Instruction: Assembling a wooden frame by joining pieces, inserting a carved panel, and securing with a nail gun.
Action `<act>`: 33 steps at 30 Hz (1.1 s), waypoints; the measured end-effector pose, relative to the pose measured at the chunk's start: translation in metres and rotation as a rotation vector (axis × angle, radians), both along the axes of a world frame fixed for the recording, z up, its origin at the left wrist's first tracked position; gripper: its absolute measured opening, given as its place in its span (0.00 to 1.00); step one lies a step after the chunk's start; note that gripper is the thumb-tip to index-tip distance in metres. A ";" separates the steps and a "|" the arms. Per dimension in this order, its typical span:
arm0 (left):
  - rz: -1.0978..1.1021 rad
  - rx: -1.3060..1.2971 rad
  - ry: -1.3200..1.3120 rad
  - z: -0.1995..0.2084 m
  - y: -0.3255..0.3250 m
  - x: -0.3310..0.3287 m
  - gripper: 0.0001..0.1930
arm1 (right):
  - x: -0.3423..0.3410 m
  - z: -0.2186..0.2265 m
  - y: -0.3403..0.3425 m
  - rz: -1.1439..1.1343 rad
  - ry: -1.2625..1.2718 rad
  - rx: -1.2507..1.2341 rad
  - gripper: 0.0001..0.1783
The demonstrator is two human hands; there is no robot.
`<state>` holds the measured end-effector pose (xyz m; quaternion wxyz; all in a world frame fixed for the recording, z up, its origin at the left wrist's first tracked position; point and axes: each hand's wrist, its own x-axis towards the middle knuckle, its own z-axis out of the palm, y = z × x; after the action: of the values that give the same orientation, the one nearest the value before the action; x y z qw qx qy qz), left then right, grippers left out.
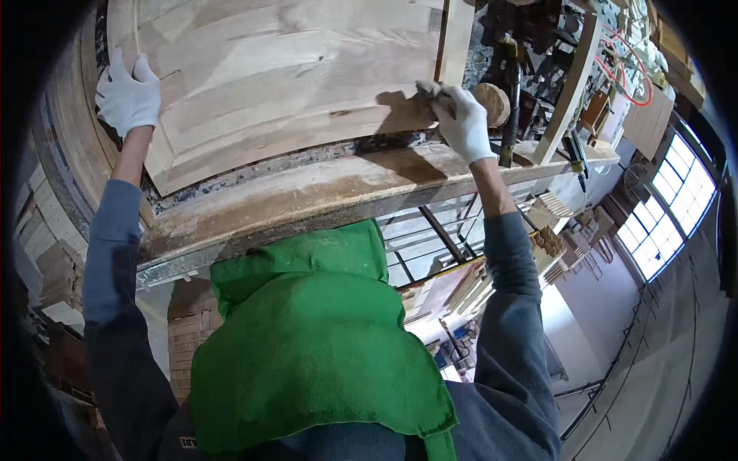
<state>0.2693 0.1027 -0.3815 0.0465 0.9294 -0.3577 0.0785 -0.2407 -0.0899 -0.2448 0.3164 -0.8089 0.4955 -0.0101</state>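
Note:
A large pale wooden panel [307, 69] lies in front of me, with a wooden strip [124, 27] along its left side and another strip [455, 46] along its right. My left hand [128, 94], in a white glove, rests over the left strip and edge with its fingers apart. At the panel's near right corner, my white-gloved right hand [463, 121] is closed, its darkened fingertips pressed together near the lower end of the right strip. Whatever lies between those fingertips is too unclear to name.
A worn wooden beam [300, 201] runs along the bench's near side. Right of the panel are a round wooden block [492, 105], a dark upright bar [510, 107] and a slanted wooden bar [567, 92]. A red hose [648, 81] curves behind. My green apron [315, 338] hangs below the beam.

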 end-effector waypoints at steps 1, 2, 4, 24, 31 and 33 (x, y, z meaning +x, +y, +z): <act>-0.004 -0.005 -0.005 -0.001 -0.005 0.002 0.28 | -0.001 -0.002 -0.001 -0.004 -0.005 -0.005 0.07; -0.007 -0.025 -0.016 -0.002 -0.009 0.003 0.28 | -0.007 -0.006 0.000 0.026 0.069 -0.037 0.06; -0.002 -0.045 -0.032 -0.003 -0.004 -0.002 0.28 | -0.026 -0.010 0.010 0.097 0.221 -0.082 0.05; -0.042 -0.034 0.023 -0.011 0.009 0.009 0.27 | 0.005 0.074 -0.020 -0.245 0.144 -0.063 0.13; -0.039 -0.049 -0.004 -0.004 0.003 0.001 0.27 | -0.024 -0.006 0.015 -0.069 -0.009 -0.128 0.08; -0.048 -0.051 -0.025 -0.013 0.004 0.005 0.27 | -0.042 -0.020 0.016 0.001 0.259 -0.090 0.07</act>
<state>0.2742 0.1065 -0.3940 0.0676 0.9180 -0.3784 0.0979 -0.2830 -0.0735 -0.2649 0.2132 -0.8172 0.5306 0.0723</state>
